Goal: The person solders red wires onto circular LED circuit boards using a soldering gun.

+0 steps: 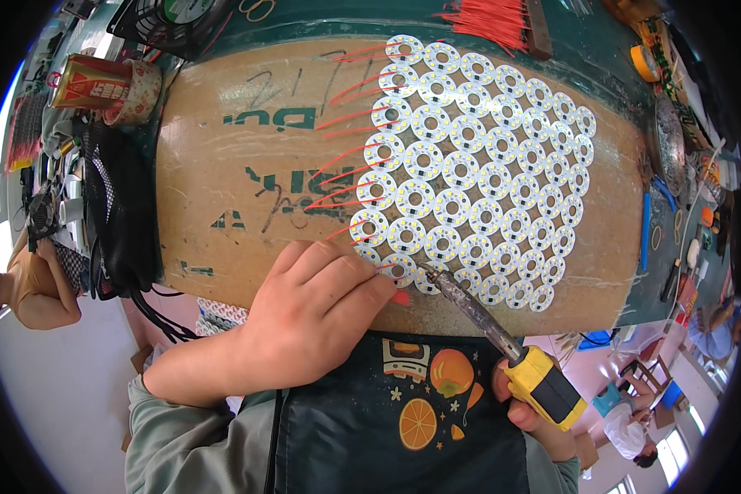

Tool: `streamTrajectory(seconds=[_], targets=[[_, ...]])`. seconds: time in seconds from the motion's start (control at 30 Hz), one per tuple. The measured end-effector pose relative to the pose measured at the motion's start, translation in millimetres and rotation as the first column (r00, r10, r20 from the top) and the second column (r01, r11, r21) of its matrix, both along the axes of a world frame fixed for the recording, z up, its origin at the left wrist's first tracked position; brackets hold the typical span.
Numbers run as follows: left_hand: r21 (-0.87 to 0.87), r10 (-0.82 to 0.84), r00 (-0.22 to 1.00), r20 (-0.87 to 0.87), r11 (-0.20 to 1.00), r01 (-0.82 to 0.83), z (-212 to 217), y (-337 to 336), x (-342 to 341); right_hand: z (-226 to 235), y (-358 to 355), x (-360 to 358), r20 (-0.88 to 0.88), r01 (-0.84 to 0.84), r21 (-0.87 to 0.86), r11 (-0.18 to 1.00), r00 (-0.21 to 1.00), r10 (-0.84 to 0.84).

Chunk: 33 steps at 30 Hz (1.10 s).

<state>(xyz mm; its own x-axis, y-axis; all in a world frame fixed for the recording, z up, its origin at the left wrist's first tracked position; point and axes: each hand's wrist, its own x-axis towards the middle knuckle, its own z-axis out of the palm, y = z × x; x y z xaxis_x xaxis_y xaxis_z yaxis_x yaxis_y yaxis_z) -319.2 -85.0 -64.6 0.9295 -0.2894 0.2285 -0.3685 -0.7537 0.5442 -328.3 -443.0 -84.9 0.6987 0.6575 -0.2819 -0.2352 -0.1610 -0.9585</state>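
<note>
One soldering iron [543,389], bench's [305,30] near edge
Right hand [522,412] held it; left hand [317,300] bunched, hold unclear (light-looking discs [496,194]: grip rims).

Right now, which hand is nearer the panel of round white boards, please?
Left hand, at the lower left of the panel; the right hand is farther below it, holding the soldering iron.

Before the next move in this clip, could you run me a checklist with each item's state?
1. Soldering iron held by its handle in the right hand: ok.
2. Tip clear of the left hand: ok, close but apart.
3. Tip touching a board: cannot tell.
4. Left hand gripping a red wire: cannot tell, its grip is hidden.
5. White ring boards in rows on the cardboard: ok.
</note>
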Motion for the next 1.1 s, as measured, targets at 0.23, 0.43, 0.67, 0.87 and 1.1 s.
streamTrajectory(seconds=[0.23,0.43,0.67,0.87,1.1], targets=[[-0.072,0.044,0.999,-0.001,0.996,-0.044,6,15,19,19,15,20,-0.166,-0.051,-0.07,0.996,0.985,0.039],[0.005,0.033,0.998,0.061,0.999,-0.033,-7,13,25,22,31,10,-0.174,0.076,-0.037,0.996,0.981,-0.081],[0.05,0.023,0.99,0.138,0.998,-0.031,-12,11,28,17,31,12,-0.235,0.063,0.002,0.998,0.97,-0.061],[0.074,0.011,0.989,0.147,0.997,-0.022,-12,11,28,7,36,11,-0.143,0.144,0.114,0.983,0.982,-0.127],[0.11,-0.007,0.99,0.141,0.994,-0.008,-12,10,28,17,38,14,-0.18,0.104,0.025,0.994,0.979,-0.098]])
